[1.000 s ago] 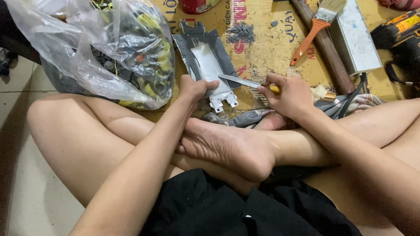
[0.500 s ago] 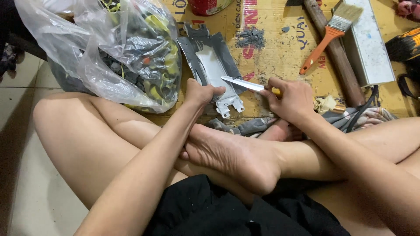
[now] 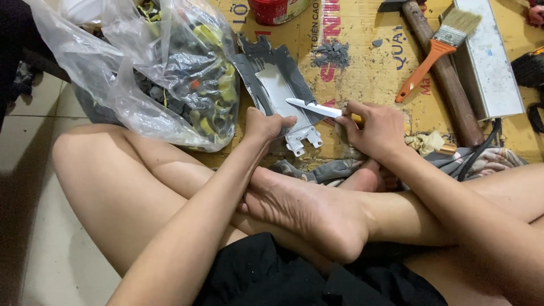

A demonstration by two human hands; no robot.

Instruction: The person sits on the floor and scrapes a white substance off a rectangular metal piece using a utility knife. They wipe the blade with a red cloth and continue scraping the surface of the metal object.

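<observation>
— Sitting cross-legged on the floor, that person has a sheet of cardboard (image 3: 362, 62) spread in front of the knees. What is the biggest thing on it?

— A clear plastic bag (image 3: 153, 73), stuffed with grey and yellow scraps, at the left. Right of it lies a grey tray (image 3: 272, 85), flat on the cardboard, just beyond the feet.

— Which way does the tray run?

— Its long axis goes from the far left down toward the person's right, near end by the feet. A white panel fills its middle.

— And the hands?

— The left hand (image 3: 265, 123) presses on the tray's near end, fingers curled over its edge. The right hand (image 3: 378, 129) is closed round a knife (image 3: 314, 107) with a yellow handle.

— Where does the blade point?

— Leftward and slightly away, lying nearly level across the tray, tip over the white panel. I cannot tell whether the tip touches it.

— Anything else?

— A hammer (image 3: 442, 68) and an orange-handled brush (image 3: 433, 54) lie at the far right, the brush across the hammer's handle, beside a long metal box (image 3: 487, 62). A red can (image 3: 277, 10) stands at the top edge.
</observation>
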